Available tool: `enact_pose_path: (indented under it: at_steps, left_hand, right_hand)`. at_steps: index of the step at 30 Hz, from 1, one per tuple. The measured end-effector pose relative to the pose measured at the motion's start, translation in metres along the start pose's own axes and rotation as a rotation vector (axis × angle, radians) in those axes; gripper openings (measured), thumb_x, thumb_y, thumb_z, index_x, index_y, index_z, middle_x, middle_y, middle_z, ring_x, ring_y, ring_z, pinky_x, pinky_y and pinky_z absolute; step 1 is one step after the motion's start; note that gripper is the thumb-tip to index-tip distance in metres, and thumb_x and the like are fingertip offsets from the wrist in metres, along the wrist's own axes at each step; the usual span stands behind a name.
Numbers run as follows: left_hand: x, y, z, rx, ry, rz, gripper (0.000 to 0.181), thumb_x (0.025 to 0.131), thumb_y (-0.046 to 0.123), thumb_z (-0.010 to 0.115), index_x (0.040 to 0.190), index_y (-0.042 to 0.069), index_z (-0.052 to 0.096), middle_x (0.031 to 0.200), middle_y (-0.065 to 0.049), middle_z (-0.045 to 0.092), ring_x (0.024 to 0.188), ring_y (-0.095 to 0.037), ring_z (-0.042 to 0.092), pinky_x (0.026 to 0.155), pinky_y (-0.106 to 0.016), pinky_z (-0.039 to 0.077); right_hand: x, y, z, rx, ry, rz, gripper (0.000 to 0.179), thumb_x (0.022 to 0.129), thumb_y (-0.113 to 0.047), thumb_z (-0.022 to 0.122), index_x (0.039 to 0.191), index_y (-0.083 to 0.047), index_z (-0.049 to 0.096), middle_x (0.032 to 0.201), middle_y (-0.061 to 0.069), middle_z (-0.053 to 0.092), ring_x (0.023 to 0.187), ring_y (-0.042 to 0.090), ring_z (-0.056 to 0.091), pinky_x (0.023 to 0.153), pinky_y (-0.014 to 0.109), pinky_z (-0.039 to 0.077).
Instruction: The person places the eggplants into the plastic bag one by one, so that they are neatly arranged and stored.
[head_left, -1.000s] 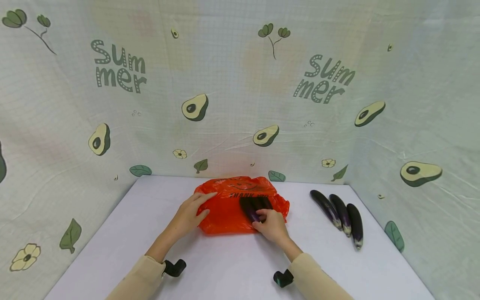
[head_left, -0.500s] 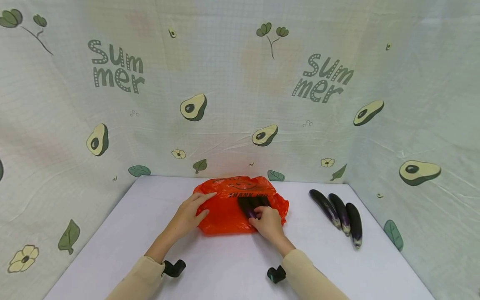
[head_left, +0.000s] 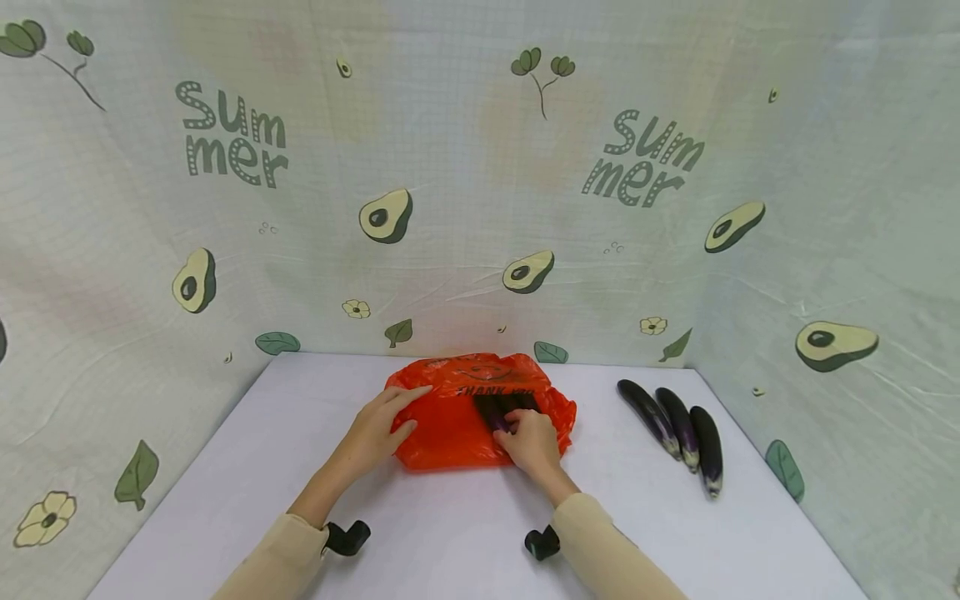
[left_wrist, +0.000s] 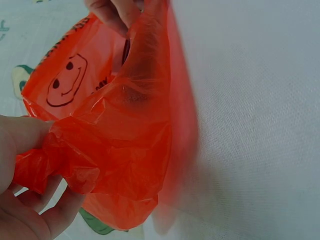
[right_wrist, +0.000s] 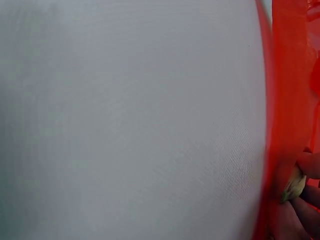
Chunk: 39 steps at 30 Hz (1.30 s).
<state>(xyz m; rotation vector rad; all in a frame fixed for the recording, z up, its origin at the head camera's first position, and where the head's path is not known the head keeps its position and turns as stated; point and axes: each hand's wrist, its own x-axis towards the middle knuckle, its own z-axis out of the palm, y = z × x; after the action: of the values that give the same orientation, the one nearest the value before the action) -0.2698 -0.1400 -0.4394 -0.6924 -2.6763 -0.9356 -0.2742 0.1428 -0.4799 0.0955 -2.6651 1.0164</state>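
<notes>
A red plastic bag (head_left: pixel 442 432) lies on its side in the middle of the table, printed with a smiley and dark lettering. Dark purple eggplants (head_left: pixel 491 412) show in its opening. My left hand (head_left: pixel 375 423) holds the bag's left end; in the left wrist view its thumb and fingers pinch the crumpled plastic. Reaching in at the mouth, my right hand (head_left: pixel 531 442) grips an eggplant near its stem end. In the right wrist view the fingers close around the pale green-brown stem cap (right_wrist: pixel 296 186), beside the red plastic. Most of that eggplant is hidden.
Three more eggplants lie side by side at the table's right: a left one (head_left: pixel 647 417), a middle one (head_left: pixel 678 427) and a right one (head_left: pixel 707 450). A printed cloth (head_left: pixel 450 150) hangs behind and along the sides of the white table (head_left: pixel 442 542).
My right hand has shifted slightly left and farther into the bag with the eggplant, its forearm following. The left hand and the three eggplants at right stay put.
</notes>
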Motion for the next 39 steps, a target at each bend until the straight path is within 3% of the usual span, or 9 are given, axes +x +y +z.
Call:
enact_pose_path:
  at_steps: [11, 21, 26, 33, 39]
  left_hand:
    - [0.0, 0.0, -0.001, 0.0, 0.0, -0.001, 0.067, 0.094, 0.002, 0.079, 0.154, 0.024, 0.058, 0.125, -0.008, 0.064, 0.108, -0.022, 0.062, 0.09, -0.037, 0.064]
    - [0.001, -0.001, 0.0, 0.013, 0.001, -0.008, 0.067, 0.094, 0.002, 0.079, 0.154, 0.024, 0.057, 0.125, -0.005, 0.064, 0.114, -0.024, 0.064, 0.094, -0.041, 0.063]
    - [0.001, 0.0, 0.0, 0.009, -0.003, -0.008, 0.067, 0.095, 0.002, 0.079, 0.154, 0.024, 0.057, 0.125, -0.004, 0.064, 0.112, -0.023, 0.063, 0.093, -0.04, 0.063]
    - [0.002, 0.0, 0.0, 0.006, -0.01, -0.021, 0.066, 0.095, 0.003, 0.078, 0.154, 0.025, 0.057, 0.127, -0.003, 0.063, 0.114, -0.023, 0.063, 0.095, -0.041, 0.063]
    - [0.001, -0.001, 0.001, 0.019, -0.006, -0.02, 0.066, 0.094, 0.003, 0.079, 0.153, 0.023, 0.058, 0.125, -0.005, 0.064, 0.114, -0.024, 0.063, 0.094, -0.042, 0.063]
  right_hand:
    - [0.001, 0.003, -0.003, 0.018, -0.018, -0.007, 0.03, 0.087, -0.017, 0.089, 0.108, 0.002, 0.079, 0.09, 0.012, 0.079, 0.081, 0.024, 0.072, 0.077, 0.043, 0.065]
    - [-0.006, 0.004, -0.024, 0.042, -0.072, -0.024, 0.032, 0.087, -0.017, 0.088, 0.113, -0.001, 0.078, 0.091, 0.007, 0.077, 0.083, 0.019, 0.07, 0.076, 0.035, 0.064]
    - [-0.01, 0.005, -0.048, 0.044, -0.066, -0.053, 0.031, 0.088, -0.012, 0.087, 0.115, -0.001, 0.078, 0.097, 0.012, 0.078, 0.084, 0.02, 0.069, 0.074, 0.034, 0.063]
    - [-0.011, 0.017, -0.093, -0.015, -0.067, -0.03, 0.034, 0.089, -0.014, 0.086, 0.121, -0.003, 0.077, 0.1, 0.011, 0.077, 0.066, 0.014, 0.058, 0.056, 0.024, 0.051]
    - [-0.002, 0.037, -0.131, -0.11, -0.02, -0.053, 0.035, 0.091, -0.017, 0.083, 0.124, -0.004, 0.076, 0.112, 0.015, 0.077, 0.084, 0.022, 0.07, 0.066, 0.03, 0.061]
